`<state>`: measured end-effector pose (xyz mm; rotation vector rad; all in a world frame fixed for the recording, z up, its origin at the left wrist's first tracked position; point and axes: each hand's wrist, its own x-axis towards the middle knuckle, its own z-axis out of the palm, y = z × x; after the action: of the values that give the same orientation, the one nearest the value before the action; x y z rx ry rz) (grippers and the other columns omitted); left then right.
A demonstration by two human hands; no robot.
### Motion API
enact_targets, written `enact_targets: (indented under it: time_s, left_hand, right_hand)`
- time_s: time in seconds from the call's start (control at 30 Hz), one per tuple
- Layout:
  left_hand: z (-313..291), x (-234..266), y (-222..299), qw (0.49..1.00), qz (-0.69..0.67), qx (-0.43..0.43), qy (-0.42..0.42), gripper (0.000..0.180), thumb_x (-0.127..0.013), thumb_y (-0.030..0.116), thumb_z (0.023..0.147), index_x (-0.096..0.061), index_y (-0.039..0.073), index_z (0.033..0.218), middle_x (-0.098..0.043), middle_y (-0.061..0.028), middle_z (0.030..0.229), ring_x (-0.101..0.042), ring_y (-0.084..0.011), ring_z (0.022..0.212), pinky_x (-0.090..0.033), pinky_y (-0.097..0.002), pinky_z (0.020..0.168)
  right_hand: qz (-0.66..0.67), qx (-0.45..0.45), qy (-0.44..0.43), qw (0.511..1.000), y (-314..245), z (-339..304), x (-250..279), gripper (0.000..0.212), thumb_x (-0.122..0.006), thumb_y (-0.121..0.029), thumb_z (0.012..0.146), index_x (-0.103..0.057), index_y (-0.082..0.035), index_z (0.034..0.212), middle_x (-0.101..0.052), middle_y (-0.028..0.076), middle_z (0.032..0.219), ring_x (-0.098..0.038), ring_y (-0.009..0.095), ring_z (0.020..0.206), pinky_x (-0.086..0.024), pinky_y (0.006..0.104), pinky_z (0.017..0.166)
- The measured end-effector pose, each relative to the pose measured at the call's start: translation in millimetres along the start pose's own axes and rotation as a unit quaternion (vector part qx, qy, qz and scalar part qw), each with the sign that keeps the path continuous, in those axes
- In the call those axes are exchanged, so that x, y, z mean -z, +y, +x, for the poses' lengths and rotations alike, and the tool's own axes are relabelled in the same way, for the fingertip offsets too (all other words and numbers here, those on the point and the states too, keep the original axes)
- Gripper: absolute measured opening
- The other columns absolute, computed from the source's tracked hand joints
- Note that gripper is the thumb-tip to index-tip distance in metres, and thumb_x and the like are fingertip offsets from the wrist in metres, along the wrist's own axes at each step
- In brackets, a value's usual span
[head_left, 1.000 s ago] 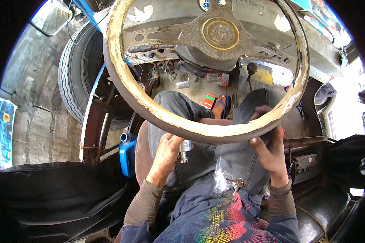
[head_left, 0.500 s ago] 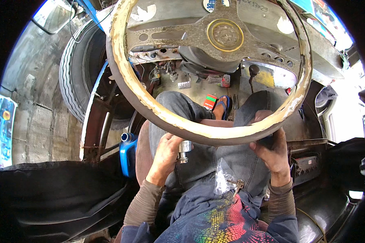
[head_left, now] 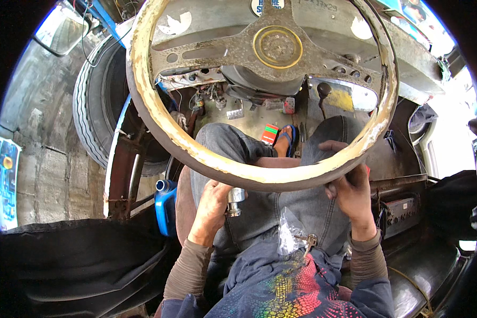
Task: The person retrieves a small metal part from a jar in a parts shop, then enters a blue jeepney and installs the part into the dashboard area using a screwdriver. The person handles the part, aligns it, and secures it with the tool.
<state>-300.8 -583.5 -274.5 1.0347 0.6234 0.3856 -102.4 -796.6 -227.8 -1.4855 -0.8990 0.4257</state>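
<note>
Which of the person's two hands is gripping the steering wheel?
The right hand, curled over the wheel's lower rim. The left hand holds a small metal cylinder instead.

Both your forearms come up from the lower edge, sleeves pushed to just above the wrists. Your left hand (head_left: 212,204) sits low over your left thigh, back of the hand toward the camera, fingers curled closed around something small and metallic; knuckles point up and to the right. Your right hand (head_left: 350,188) is raised higher, wrist bent slightly inward, fingers hooked up and over with the thumb side toward your lap. The two hands are well apart, left lower than right.
</note>
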Motion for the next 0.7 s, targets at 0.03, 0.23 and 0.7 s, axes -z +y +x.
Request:
enact_targets:
  time_s: [0.03, 0.23, 0.7]
  left_hand:
    - [0, 0, 0, 1.0, -0.002, -0.002, 0.001, 0.028, -0.066, 0.023, 0.096, -0.07, -0.001, 0.109, -0.072, -0.0059, 0.093, -0.068, -0.0128, 0.079, -0.053, -0.0273, 0.073]
    - [0, 1, 3, 1.0, 0.015, 0.015, 0.006, 0.027, -0.064, 0.023, 0.098, -0.07, -0.001, 0.107, -0.071, -0.0055, 0.091, -0.066, -0.0125, 0.079, -0.052, -0.0268, 0.074]
    - [14, 39, 21, 1.0, -0.004, 0.005, 0.021, 0.032, -0.065, 0.031, 0.097, -0.072, 0.0, 0.102, -0.067, -0.0021, 0.089, -0.061, -0.0095, 0.079, -0.047, -0.0249, 0.071]
  right_hand:
    - [0.042, 0.0, -0.018, 0.999, -1, 0, 0, 0.049, -0.075, -0.004, 0.088, -0.053, -0.002, 0.133, -0.059, 0.009, 0.121, -0.056, 0.014, 0.105, -0.046, 0.0294, 0.094]
    - [0.022, -0.043, 0.044, 0.998, -8, 4, -4, 0.049, -0.074, -0.001, 0.084, -0.055, 0.0, 0.129, -0.058, 0.007, 0.119, -0.057, 0.014, 0.106, -0.046, 0.0292, 0.094]
    - [-0.053, 0.035, -0.066, 0.996, -16, 56, -34, 0.047, -0.08, -0.025, 0.084, -0.059, -0.005, 0.121, -0.061, 0.003, 0.104, -0.057, 0.014, 0.095, -0.047, 0.0293, 0.088]
